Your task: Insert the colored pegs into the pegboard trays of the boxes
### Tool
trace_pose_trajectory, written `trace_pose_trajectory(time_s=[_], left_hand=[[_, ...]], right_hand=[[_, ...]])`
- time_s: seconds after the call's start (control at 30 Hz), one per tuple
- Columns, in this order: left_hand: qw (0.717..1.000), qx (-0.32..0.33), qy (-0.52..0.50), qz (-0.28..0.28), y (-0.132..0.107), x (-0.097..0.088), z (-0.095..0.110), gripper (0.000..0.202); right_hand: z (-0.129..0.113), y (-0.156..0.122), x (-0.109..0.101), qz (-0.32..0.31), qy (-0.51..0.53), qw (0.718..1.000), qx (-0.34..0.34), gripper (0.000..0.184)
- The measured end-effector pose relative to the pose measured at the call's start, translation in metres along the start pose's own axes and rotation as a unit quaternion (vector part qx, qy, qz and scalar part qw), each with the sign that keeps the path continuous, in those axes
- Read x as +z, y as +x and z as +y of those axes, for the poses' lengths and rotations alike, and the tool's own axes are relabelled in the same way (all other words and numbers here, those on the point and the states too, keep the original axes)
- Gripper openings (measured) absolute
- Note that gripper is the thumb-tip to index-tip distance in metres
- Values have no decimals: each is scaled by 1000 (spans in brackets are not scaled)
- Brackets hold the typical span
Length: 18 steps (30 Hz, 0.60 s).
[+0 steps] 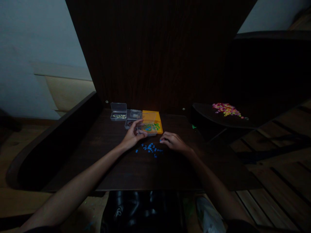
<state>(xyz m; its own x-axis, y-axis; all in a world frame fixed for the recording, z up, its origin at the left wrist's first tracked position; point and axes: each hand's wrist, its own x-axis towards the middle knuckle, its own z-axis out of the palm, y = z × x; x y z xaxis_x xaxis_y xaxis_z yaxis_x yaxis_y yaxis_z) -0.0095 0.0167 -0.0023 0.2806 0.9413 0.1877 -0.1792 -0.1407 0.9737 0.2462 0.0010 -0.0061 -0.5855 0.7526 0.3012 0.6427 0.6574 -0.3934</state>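
Note:
My left hand [132,136] grips the near left edge of a small clear plastic box [148,127] that holds blue and green pieces. The box stands on an orange tray [157,117]. My right hand [173,141] rests on the dark table [145,168] with fingers curled in a pinch beside a scatter of small blue pieces [150,149]. What the fingertips hold is too small to make out.
Two more clear boxes stand behind: one open with pale pieces [118,112], one with dark pieces [132,118]. A heap of pink and yellow pieces [227,109] lies on a dark surface at the right. A dark wooden back panel rises behind the table.

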Motion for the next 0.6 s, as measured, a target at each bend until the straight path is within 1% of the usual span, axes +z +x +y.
trace_pose_trajectory(time_s=[0.2, 0.27, 0.33, 0.47, 0.6], left_hand=[[1000, -5, -3, -8, -2, 4, 1, 73], [1000, -7, -7, -17, -3, 6, 1, 73], [1000, -6, -9, -24, -4, 6, 1, 73], [999, -9, -12, -31, -5, 8, 0, 71], [999, -7, -25, -42, -5, 8, -2, 72]], right_hand=[[-11, 7, -13, 93, 102, 990, 41, 17], [-15, 12, -15, 107, 121, 986, 48, 19], [-18, 17, -15, 101, 119, 987, 44, 19], [-21, 33, -16, 65, 93, 993, 27, 19], [-22, 48, -16, 47, 65, 997, 22, 19]])
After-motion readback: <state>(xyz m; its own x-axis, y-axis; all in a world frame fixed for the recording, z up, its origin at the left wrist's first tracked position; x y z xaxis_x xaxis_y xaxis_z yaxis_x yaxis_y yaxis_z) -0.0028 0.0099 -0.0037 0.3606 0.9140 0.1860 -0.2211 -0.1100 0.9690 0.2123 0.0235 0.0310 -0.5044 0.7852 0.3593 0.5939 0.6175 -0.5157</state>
